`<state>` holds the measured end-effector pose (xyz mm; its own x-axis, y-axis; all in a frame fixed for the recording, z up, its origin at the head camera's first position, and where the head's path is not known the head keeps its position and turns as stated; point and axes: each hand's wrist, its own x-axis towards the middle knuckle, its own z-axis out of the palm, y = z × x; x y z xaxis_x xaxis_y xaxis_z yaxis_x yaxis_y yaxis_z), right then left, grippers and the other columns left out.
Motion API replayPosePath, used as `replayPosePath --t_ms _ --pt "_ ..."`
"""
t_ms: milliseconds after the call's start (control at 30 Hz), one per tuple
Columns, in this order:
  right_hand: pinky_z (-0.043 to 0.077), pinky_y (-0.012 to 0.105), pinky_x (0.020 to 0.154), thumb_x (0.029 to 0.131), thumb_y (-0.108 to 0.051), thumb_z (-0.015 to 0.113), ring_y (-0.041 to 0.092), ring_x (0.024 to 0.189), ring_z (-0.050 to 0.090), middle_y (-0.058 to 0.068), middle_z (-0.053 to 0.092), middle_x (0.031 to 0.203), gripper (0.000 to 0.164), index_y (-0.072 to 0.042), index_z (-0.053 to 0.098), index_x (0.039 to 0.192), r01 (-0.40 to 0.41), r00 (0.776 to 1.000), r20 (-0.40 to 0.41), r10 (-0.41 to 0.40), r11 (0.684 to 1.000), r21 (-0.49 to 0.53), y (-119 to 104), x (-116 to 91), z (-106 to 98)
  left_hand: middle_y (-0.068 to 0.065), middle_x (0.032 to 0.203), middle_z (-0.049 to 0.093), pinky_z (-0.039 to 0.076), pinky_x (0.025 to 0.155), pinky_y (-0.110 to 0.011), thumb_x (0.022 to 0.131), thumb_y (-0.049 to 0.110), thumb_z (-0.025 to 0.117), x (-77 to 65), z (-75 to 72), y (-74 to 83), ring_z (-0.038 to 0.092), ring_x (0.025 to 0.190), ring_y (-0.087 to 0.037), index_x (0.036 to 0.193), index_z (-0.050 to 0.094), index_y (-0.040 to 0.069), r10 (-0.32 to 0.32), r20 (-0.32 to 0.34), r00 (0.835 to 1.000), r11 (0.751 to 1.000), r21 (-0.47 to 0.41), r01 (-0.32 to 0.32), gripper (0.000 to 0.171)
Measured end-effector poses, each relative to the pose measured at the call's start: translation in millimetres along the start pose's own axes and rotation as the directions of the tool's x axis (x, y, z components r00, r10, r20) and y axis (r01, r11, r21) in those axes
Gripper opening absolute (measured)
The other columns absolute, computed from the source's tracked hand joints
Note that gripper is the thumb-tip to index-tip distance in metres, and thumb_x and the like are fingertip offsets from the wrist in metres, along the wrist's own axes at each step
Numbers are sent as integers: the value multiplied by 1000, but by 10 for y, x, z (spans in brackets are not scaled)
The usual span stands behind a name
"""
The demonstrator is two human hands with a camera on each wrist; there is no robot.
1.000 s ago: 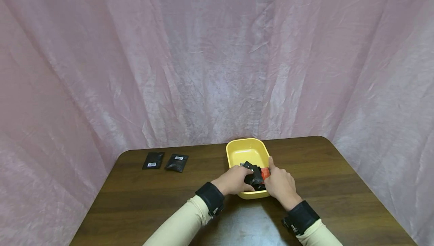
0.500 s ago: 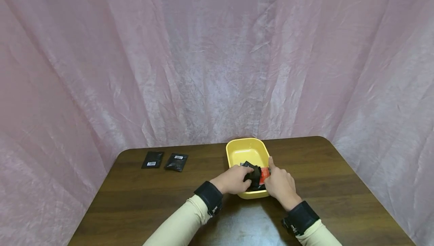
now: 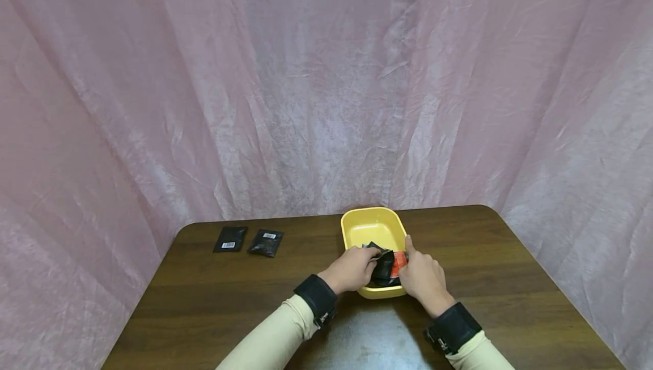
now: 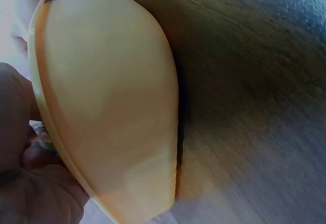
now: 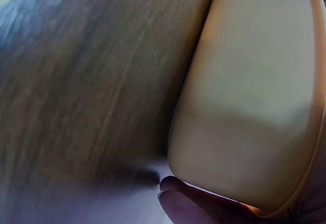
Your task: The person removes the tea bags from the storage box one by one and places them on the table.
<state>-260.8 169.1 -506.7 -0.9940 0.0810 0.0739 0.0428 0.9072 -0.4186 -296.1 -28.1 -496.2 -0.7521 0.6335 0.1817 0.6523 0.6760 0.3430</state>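
A yellow plastic tub (image 3: 381, 292) stands near the table's back edge, with several small black packets and a red-orange packet (image 3: 399, 263) in its near half. Reaching over the tub's left rim, my left hand (image 3: 349, 269) pinches the edge of a black packet (image 3: 384, 267) between thumb and fingers. My right hand (image 3: 424, 278) grips the tub's right wall. In the right wrist view its fingers (image 5: 186, 203) lie along the outside of the tub (image 5: 249, 96). The left wrist view shows the tub's outer wall (image 4: 107, 91) and part of the left hand (image 4: 35, 188); the packets are mostly hidden there.
Two flat black packets, one (image 3: 230, 239) beside the other (image 3: 266, 243), lie at the table's back left, each with a white barcode label. Behind the brown wooden table (image 3: 204, 313) hangs a pink curtain (image 3: 326, 103).
My left thumb and fingers have shifted on the black packets and drawn one slightly left, so more of the red-orange packet shows. The right hand and tub stay in place.
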Motion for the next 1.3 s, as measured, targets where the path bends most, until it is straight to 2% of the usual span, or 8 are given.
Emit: replayPosePath --t_ms 167,300,400,567,767,967,1133,1300 --pt "43 42 54 88 -13 61 30 63 62 26 75 91 84 -6 33 167 1 1000 2 -1 1000 -5 -14 14 3 -8 116 81 56 75 -19 107 10 57 -8 -3 11 74 90 -10 133 71 7 -41 -12 999 999 -21 41 30" --pt "43 42 54 88 -13 61 29 63 61 26 75 90 84 -6 33 167 4 1000 5 -4 1000 -4 -35 17 0 -7 112 81 55 72 -19 105 8 57 -25 -11 37 72 86 -8 130 72 9 -94 -24 995 995 -44 92 30" --pt "43 42 53 88 -12 60 29 61 60 25 74 86 84 -6 33 167 9 1000 5 -9 1000 0 -49 17 -3 -7 109 81 56 71 -21 105 7 57 -44 -21 56 71 84 -8 128 73 9 -109 -41 993 993 -46 107 29" --pt "45 44 54 87 -13 61 30 63 62 26 75 91 84 -6 34 167 21 1000 -7 -21 1000 -9 -46 10 2 -5 109 82 57 72 -22 105 8 57 -96 -17 70 73 85 -9 129 73 12 -89 -92 992 996 -25 87 29" --pt "45 44 54 88 -13 62 32 64 64 26 75 90 84 -6 34 166 29 999 -14 -29 999 -22 -28 12 -7 -3 110 82 62 83 -26 104 9 59 -142 -41 69 77 94 -12 129 74 14 -38 -176 984 999 32 44 29" --pt "47 47 55 89 -14 61 35 65 65 27 75 90 82 -5 34 166 26 1000 -15 -27 999 -22 -14 17 2 -5 113 82 63 89 -30 105 9 57 -190 -92 56 78 99 -16 133 72 13 -59 -205 977 998 -10 58 32" --pt "48 49 56 89 -14 61 38 69 67 30 76 98 82 -5 34 166 28 999 -17 -28 999 -22 -2 20 23 -4 116 82 64 89 -33 109 14 56 -283 -165 55 79 102 -16 134 72 12 -62 -260 964 998 -35 55 30" --pt "49 50 57 89 -14 60 40 72 69 33 75 102 82 -4 34 166 30 1000 -9 -30 999 -22 23 31 22 -1 120 81 63 92 -36 111 20 54 -395 -236 52 79 102 -16 133 72 14 -56 -325 944 998 6 61 28"
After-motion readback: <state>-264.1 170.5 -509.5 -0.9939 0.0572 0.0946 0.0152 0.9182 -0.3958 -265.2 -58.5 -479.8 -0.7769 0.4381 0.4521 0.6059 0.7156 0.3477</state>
